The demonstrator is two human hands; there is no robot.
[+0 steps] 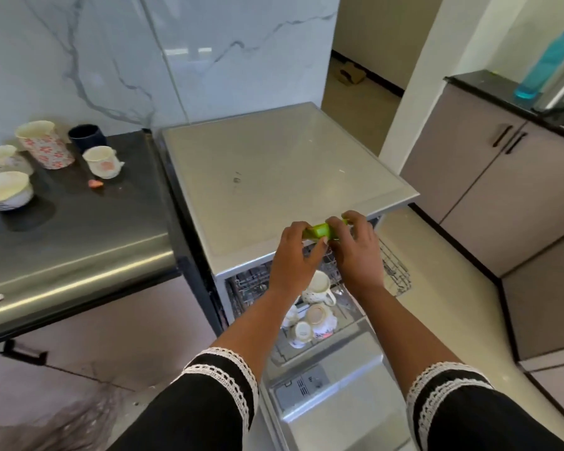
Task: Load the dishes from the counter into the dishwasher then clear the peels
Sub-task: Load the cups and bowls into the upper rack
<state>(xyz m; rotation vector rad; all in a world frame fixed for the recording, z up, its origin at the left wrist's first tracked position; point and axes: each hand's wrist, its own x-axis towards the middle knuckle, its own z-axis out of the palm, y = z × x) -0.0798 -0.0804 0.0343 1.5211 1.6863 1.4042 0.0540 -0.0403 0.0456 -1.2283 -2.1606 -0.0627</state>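
Green object (pixel 319 230), small: pinched between left hand (pixel 293 252) and right hand (pixel 355 245), above open dishwasher (pixel 274 177). Upper rack (pixel 394 268): several cups (pixel 318 286). Counter (pixel 79 229) to left: five more cups and bowls (pixel 5 190), pink peel scrap (pixel 95 183).

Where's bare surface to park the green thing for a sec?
Dishwasher top is bare from the marble wall to the front edge where both hands, left hand and right hand, hold the green item. The counter's front half is free; its back left is crowded with cups and bowls. The rack is full.
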